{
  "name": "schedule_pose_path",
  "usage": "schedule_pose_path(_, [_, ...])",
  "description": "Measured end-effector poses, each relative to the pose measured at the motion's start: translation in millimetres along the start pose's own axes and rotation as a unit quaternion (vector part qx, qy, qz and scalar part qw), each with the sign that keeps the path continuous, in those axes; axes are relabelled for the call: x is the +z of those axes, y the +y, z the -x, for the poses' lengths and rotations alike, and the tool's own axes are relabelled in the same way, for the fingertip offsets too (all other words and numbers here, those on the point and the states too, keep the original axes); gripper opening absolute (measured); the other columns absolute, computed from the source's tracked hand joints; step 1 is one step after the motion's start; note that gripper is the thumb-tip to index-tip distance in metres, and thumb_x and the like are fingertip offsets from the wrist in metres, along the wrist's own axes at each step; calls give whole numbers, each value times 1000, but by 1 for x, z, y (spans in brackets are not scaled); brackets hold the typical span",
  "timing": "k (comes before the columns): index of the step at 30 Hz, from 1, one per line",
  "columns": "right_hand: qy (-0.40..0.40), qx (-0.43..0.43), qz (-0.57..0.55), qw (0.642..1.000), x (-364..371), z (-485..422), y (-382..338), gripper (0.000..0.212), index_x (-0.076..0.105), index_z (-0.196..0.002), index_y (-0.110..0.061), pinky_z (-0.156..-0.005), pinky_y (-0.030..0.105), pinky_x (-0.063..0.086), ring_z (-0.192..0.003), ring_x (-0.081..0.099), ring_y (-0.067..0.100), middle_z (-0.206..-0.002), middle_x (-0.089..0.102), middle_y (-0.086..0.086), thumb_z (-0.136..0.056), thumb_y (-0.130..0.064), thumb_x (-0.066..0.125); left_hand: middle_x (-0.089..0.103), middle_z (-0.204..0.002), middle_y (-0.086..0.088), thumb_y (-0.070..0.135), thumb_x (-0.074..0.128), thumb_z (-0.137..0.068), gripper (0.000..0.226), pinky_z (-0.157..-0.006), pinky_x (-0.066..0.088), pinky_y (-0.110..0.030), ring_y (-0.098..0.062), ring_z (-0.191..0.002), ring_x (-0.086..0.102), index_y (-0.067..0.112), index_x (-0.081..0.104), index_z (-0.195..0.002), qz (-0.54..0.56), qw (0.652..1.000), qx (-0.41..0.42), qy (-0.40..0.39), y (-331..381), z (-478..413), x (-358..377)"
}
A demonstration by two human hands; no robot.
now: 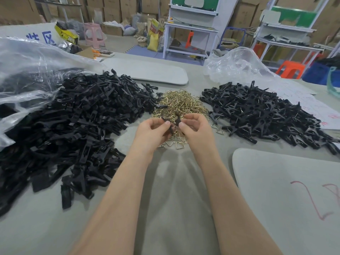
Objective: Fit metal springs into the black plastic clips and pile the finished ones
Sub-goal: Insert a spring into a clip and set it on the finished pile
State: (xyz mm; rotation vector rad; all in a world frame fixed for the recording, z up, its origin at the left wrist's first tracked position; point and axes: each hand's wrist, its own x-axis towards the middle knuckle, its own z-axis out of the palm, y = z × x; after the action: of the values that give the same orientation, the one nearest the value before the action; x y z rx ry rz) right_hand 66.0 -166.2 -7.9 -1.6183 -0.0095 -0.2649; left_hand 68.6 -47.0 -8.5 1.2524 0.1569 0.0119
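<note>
Over the near edge of the brass spring heap (177, 103), your left hand (152, 130) and right hand (196, 128) each pinch one end of a black clip (171, 129) between thumb and forefinger. Whether a spring is seated in it cannot be told from this view. Hold the two halves square to each other and keep your thumbs close to the joint, so that a hooked spring is less likely to twist out. Unfitted clips (82, 122) crowd close on your left. The finished clips (257, 115) lie to your right, with a few loose springs between them and your hands. For the drop-off there is bare table along that pile's near edge. The grey pad (285, 190) sits nearer you on the same side, so lift over it rather than dragging across
</note>
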Motion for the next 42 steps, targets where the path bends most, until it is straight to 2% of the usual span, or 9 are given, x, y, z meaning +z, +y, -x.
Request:
schedule_pose_path(3, [1, -3, -2, 1000, -1, -1, -2, 24, 58, -92, -21, -90, 33, 52, -95, 63, 14, -94, 64, -2, -86, 2, 61, 63, -93, -14, 6, 63, -89, 9, -78, 55, -28, -24, -89, 65, 13, 59, -85, -67, 998, 20, 2, -3, -2, 0])
schedule_pose_path(7, [-22, -24, 21, 999, -2, 2, -6, 23, 62, -88, -19, -75, 15, 51, -75, 62, -6, -85, 65, -7, -87, 5, 60, 64, -85, -8, 9, 66, -88, 11, -80, 55, -35, -20, -78, 65, 18, 61, -84, -109, 993, 36, 0, -4, -3, 0])
schedule_pose_path(9, [-28, -22, 14, 999, -2, 2, -8, 23, 63, -88, -18, -71, 11, 50, -72, 62, -8, -82, 66, -8, -87, 5, 59, 65, -80, -6, 8, 66, -87, 12, -74, 56, -30, -15, -73, 66, 18, 61, -84, -111, 993, 44, -4, -4, -3, -1])
schedule_pose_path(12, [-30, -13, 15, 999, -3, 3, -9, 19, 67, -91, -14, -75, 14, 51, -76, 64, -1, -87, 70, 0, -88, 4, 59, 66, -73, -1, 7, 66, -87, 12, -66, 55, -21, -4, -62, 64, 18, 62, -84, -109, 993, 51, -13, -2, -1, -2])
schedule_pose_path(18, [-19, -5, 6, 1000, -3, 1, -10, 22, 67, -87, -19, -84, 25, 53, -83, 66, 11, -89, 71, 3, -89, 2, 59, 67, -74, 1, 8, 66, -87, 11, -70, 55, -21, -4, -64, 63, 18, 63, -86, -107, 993, 52, -19, 0, 1, -2])
schedule_pose_path(25, [-17, -6, 11, 1000, -3, 2, -11, 20, 69, -87, -18, -84, 25, 54, -83, 66, 9, -87, 71, 2, -89, 0, 60, 69, -61, 7, 6, 65, -87, 12, -67, 56, -18, -3, -63, 66, 17, 64, -84, -94, 993, 58, -31, 0, 2, -2])
schedule_pose_path(28, [-14, -7, 8, 1000, -3, 2, -12, 21, 68, -86, -18, -85, 26, 54, -83, 67, 12, -87, 71, 3, -89, 1, 59, 70, -64, 7, 4, 64, -88, 14, -68, 56, -18, -4, -65, 67, 17, 66, -83, -74, 995, 51, -39, 0, 2, -1])
schedule_pose_path(35, [-9, -10, 13, 1000, -3, 3, -13, 25, 68, -82, -24, -79, 20, 54, -77, 66, 4, -81, 71, -5, -88, -1, 61, 70, -79, -1, 3, 61, -89, 16, -72, 57, -18, -4, -67, 68, 3, 66, -105, -63, 997, 30, -36, 2, 2, -2])
schedule_pose_path(42, [-9, -10, 29, 999, -4, 3, -13, 25, 68, -81, -25, -79, 24, 55, -79, 67, 8, -83, 72, -2, -87, -2, 63, 69, -80, -2, 4, 62, -89, 11, -73, 57, -19, -5, -68, 66, 7, 66, -99, -72, 996, 33, -32, 4, 4, -1])
